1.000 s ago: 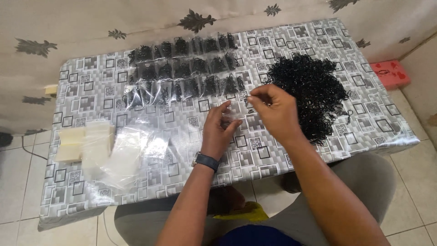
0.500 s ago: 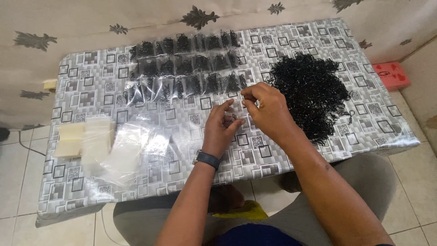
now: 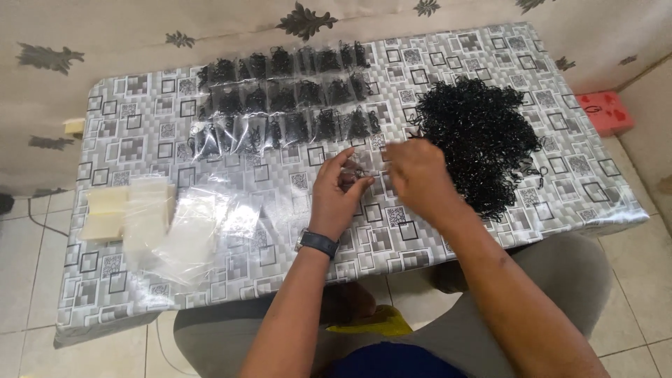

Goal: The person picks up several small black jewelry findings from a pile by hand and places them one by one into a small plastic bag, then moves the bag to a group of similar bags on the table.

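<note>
Pinching a clear bag [image 3: 358, 168], left hand [image 3: 338, 196] (right hand [image 3: 413, 178] blurred).

Table [image 3: 140, 308] w/ grey square-pattern cloth. On it: 3 rows of small filled bags [image 3: 283, 98], big pile of black loops [image 3: 479, 143] at right, empty clear bags [image 3: 185, 234] and white stacks [image 3: 108, 210] at left.

A small clear plastic bag [image 3: 360, 168] sits pinched between both hands just above the desk, thin and nearly see-through, its contents too small to tell. Just right of it lies a loose heap of small black bands [image 3: 479, 143], tangled and spread wide.
</note>
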